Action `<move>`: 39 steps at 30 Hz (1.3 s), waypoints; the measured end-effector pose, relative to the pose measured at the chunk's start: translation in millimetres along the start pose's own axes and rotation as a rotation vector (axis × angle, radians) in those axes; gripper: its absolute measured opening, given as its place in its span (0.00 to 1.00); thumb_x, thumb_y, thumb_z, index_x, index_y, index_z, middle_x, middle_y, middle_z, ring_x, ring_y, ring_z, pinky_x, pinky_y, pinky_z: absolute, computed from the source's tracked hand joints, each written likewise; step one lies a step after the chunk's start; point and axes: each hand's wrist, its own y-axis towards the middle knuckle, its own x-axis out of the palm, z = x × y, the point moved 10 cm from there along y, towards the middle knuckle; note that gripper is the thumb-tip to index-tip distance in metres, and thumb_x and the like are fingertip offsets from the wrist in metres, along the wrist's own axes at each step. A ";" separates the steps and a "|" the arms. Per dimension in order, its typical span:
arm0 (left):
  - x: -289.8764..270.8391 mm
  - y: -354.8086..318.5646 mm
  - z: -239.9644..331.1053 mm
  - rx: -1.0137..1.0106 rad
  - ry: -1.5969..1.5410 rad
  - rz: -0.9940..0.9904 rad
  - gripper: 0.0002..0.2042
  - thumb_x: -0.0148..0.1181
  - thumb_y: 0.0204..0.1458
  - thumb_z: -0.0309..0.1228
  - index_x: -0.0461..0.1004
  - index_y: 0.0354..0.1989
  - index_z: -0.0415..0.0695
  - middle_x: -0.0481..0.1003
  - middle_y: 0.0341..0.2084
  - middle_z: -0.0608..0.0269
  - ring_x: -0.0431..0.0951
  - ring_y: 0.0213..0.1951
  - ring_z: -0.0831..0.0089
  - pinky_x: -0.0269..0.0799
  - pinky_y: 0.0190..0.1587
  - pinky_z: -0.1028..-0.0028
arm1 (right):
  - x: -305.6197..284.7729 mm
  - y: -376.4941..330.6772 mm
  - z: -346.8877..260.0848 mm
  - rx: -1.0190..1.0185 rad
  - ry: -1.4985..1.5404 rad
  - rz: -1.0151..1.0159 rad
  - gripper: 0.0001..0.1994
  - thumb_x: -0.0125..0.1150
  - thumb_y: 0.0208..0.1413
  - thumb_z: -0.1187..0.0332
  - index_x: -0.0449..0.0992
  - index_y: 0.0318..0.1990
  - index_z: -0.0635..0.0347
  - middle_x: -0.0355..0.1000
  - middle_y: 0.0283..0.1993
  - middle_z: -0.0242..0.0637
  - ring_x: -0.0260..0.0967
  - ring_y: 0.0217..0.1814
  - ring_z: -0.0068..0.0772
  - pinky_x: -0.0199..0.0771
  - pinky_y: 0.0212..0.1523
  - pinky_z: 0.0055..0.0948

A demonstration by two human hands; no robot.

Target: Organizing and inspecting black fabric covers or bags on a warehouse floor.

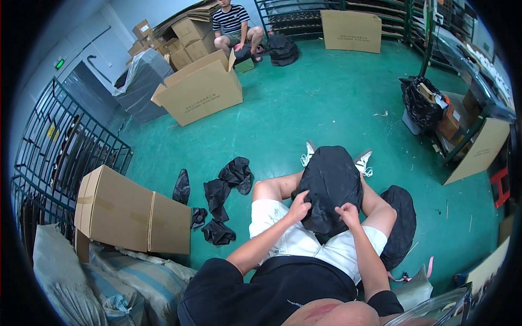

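Between my legs rests a rounded, full black fabric bag (333, 176), its surface wrinkled. My left hand (299, 207) is closed on the fabric at its near left side. At the near right side, the fingers of my right hand (347, 214) pinch the same fabric. The bag's underside and its near edge are partly hidden. Beside my right leg lies another full black bag (399, 223). To my left, several limp pieces of black fabric (235, 176) are scattered on the floor.
An upright carton (125, 212) and woven sacks (141, 282) stand close on my left. Ahead is an open carton (204, 95), with a seated person (231, 24) behind it and a black bag (283, 50) nearby. A cluttered bench (470, 70) stands on the right.
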 end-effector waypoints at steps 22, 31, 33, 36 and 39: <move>92.1 23.1 171.9 0.183 0.677 -0.790 0.09 0.66 0.42 0.28 0.74 0.30 0.39 0.74 0.19 0.60 0.74 0.22 0.71 0.70 0.28 0.73 | 20.6 -134.9 -228.7 -0.736 -0.579 -0.254 0.14 0.55 0.59 0.58 0.72 0.39 0.60 0.71 0.27 0.55 0.70 0.32 0.60 0.67 0.31 0.49; 31.5 20.4 165.2 0.042 0.761 -0.698 0.09 0.69 0.38 0.25 0.76 0.28 0.37 0.75 0.22 0.53 0.75 0.22 0.61 0.68 0.27 0.69 | -3.2 -166.3 -224.6 -0.665 -0.396 -0.358 0.20 0.51 0.64 0.56 0.69 0.35 0.70 0.69 0.27 0.53 0.68 0.31 0.51 0.66 0.36 0.42; 11.2 32.3 190.5 0.363 0.731 -0.468 0.09 0.66 0.34 0.20 0.73 0.25 0.36 0.71 0.18 0.55 0.70 0.19 0.67 0.65 0.25 0.71 | -6.9 -174.3 -236.5 -0.704 -0.356 -0.333 0.20 0.51 0.64 0.56 0.68 0.36 0.70 0.67 0.25 0.50 0.65 0.28 0.44 0.65 0.35 0.40; -8.1 44.0 186.3 0.360 0.716 -0.343 0.09 0.61 0.31 0.16 0.70 0.23 0.36 0.66 0.15 0.63 0.65 0.19 0.73 0.61 0.24 0.73 | -0.7 -181.4 -239.5 -0.655 -0.260 -0.390 0.20 0.51 0.65 0.56 0.67 0.34 0.70 0.62 0.22 0.42 0.56 0.26 0.30 0.62 0.32 0.37; -21.7 55.5 168.0 0.267 0.687 -0.264 0.10 0.59 0.32 0.15 0.71 0.26 0.37 0.68 0.18 0.65 0.65 0.21 0.73 0.61 0.26 0.74 | 15.7 -192.2 -241.2 -0.698 -0.221 -0.477 0.19 0.52 0.64 0.58 0.66 0.33 0.70 0.59 0.21 0.35 0.56 0.26 0.26 0.61 0.30 0.35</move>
